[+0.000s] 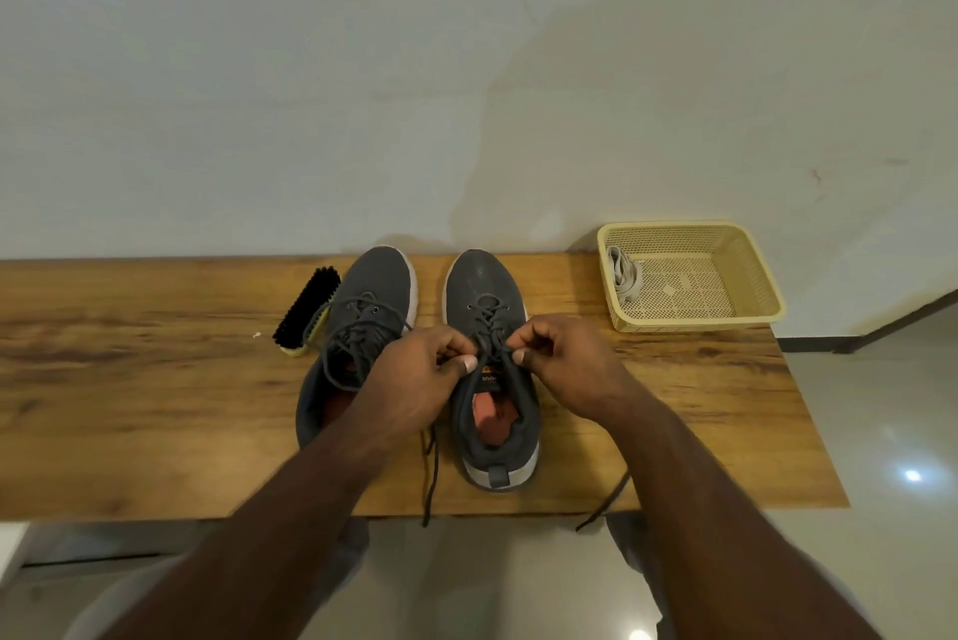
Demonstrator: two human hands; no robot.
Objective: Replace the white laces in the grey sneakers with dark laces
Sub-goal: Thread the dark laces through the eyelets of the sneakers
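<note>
I see both sneakers mid-frame on the table, dark lace [490, 328] in. My left hand [422, 375] and right hand [562, 364] each pinch it over the right sneaker [490, 364]. Prob. last step; next: tighten, tie w/ even pull.

The right sneaker's tongue label [489, 378] bears partly hidden, upside-down letters "MPUS".

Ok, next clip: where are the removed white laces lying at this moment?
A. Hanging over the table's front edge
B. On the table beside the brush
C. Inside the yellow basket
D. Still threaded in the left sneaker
C: the white laces lie bundled in the left end of the yellow basket, while both sneakers carry dark laces and only dark lace ends hang over the table edge.
</note>
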